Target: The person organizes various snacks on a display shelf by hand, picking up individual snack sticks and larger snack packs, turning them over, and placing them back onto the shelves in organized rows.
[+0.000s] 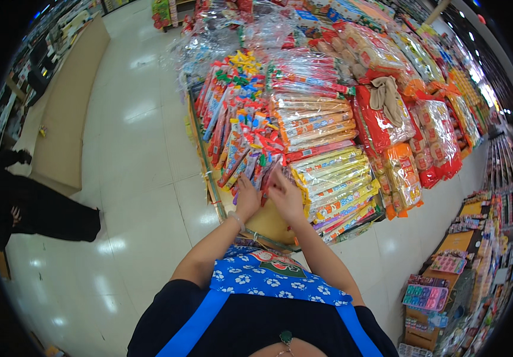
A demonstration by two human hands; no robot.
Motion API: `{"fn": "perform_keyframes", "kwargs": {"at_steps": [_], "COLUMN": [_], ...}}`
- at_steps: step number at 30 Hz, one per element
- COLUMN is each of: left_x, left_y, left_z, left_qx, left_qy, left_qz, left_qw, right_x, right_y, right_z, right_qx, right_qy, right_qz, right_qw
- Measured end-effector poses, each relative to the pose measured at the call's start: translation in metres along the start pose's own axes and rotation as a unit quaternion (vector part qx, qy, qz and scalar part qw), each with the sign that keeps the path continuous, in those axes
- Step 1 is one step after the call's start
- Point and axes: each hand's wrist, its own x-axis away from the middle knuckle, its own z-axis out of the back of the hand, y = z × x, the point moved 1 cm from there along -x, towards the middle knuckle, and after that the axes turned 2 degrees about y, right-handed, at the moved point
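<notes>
Several slim, stick-shaped packets [237, 156] in red, orange, blue and purple wrappers lie in a slanting pile on a low display stand [216, 196]. My left hand [248, 199] is closed around the near ends of the purple packets [260, 172], its fingertips partly among the wrappers. Close on its right, my right hand [285, 195] bends its fingers at the same pile's edge; whatever it grips is hidden. Beside that hand, yellow stick packets [335, 181] lie in a flat stack, with orange ones [313, 122] behind them.
Bulky red bags [381, 116] of packed food, one with a beige cloth [387, 100] on top, stand to the right. Clear plastic wrap [212, 50] is heaped at the back left. A person in black [48, 202] stands by a long counter [69, 107]. Shelves [476, 256] line the right.
</notes>
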Motion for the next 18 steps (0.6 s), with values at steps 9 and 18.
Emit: {"fn": "perform_keyframes", "kwargs": {"at_steps": [9, 18], "left_x": [0.005, 0.01], "left_y": [0.017, -0.028], "left_z": [-0.013, 0.009], "left_qx": [-0.072, 0.098], "left_qy": [-0.023, -0.004], "left_qz": [-0.082, -0.058], "left_qw": [0.994, 0.993], "right_x": [0.101, 0.137], "right_y": [0.077, 0.134], "right_z": [0.132, 0.228], "right_qx": [-0.114, -0.225], "right_qy": [0.273, 0.449], "right_qz": [-0.054, -0.143], "right_qw": [0.954, 0.853]}}
